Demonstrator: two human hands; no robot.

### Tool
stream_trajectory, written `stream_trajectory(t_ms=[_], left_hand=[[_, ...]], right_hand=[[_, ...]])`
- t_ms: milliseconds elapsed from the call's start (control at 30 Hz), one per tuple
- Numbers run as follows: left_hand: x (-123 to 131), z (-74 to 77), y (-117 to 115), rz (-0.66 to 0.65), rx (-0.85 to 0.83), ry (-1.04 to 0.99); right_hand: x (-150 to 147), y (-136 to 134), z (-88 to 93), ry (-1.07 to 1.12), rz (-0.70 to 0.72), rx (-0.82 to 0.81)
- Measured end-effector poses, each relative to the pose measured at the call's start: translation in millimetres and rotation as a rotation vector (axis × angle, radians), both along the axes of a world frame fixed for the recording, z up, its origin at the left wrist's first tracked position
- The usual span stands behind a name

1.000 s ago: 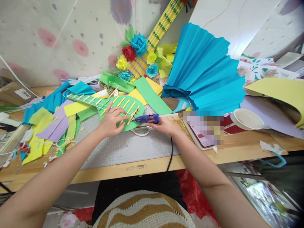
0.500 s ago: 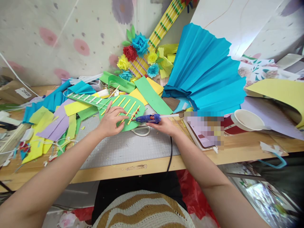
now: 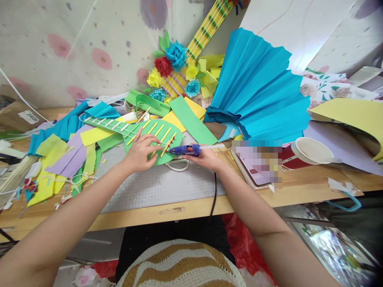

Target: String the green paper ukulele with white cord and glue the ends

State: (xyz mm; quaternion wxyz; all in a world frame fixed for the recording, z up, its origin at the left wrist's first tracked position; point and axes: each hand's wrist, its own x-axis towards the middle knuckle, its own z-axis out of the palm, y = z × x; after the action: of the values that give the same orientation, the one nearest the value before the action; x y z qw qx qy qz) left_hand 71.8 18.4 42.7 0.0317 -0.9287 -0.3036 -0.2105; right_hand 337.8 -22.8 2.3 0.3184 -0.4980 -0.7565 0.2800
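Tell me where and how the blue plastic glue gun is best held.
Probably best by its rear underside, coming from the right, as the right grip seems to hold it. The blue plastic glue gun lies nearly level, its front pointing left at the green guitar-shaped cutout, so avoid that end; stay below the white stick jutting from its back.
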Motion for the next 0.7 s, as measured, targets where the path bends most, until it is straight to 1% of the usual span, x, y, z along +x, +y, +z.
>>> stream_trajectory(t_ms=[233,367,700], left_hand=[[-1.2,-0.7,-1.0,-0.010,-0.002,0.001],[0.5,0.3,-2.1,0.002,-0.028,0.019],[1.9,-1.7,-1.7,-0.018,-0.056,0.042]], right_hand=[[1.3,-0.5,-0.8,-0.012,-0.022,-0.009],[3.5,1.1,-3.7,-0.003,-0.037,0.027],[3.5,1.0,-0.9,0.004,-0.018,0.020]])
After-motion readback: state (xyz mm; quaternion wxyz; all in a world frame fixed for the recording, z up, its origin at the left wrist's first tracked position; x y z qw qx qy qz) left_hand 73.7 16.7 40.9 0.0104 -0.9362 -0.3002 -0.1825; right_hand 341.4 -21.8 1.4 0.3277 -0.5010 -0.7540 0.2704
